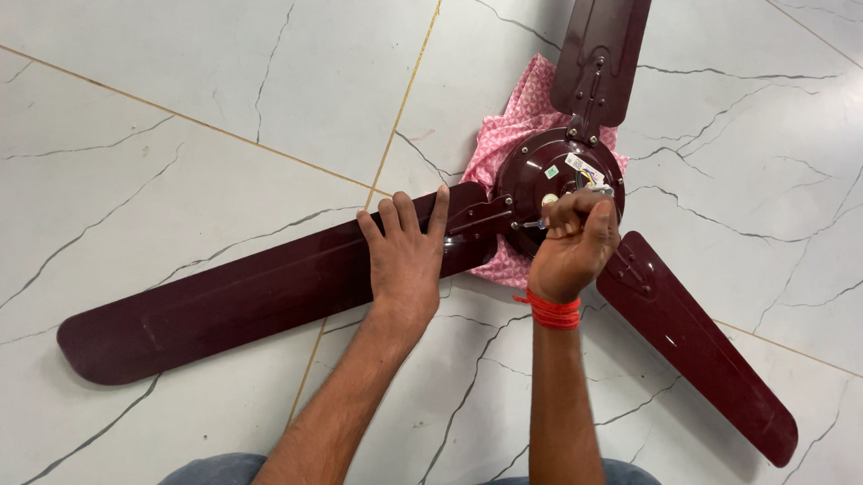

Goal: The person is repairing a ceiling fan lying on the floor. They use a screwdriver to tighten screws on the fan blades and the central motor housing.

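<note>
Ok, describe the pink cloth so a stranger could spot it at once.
On the white marble floor lies a maroon ceiling fan with three blades. Under its round motor hub sits the pink cloth, the only soft, patterned, light-coloured thing there.

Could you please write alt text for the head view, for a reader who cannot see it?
A maroon three-bladed ceiling fan lies on a white marble floor over a pink patterned cloth. The left hand presses flat on one blade while the right hand grips a small metal tool at the hub.
</note>
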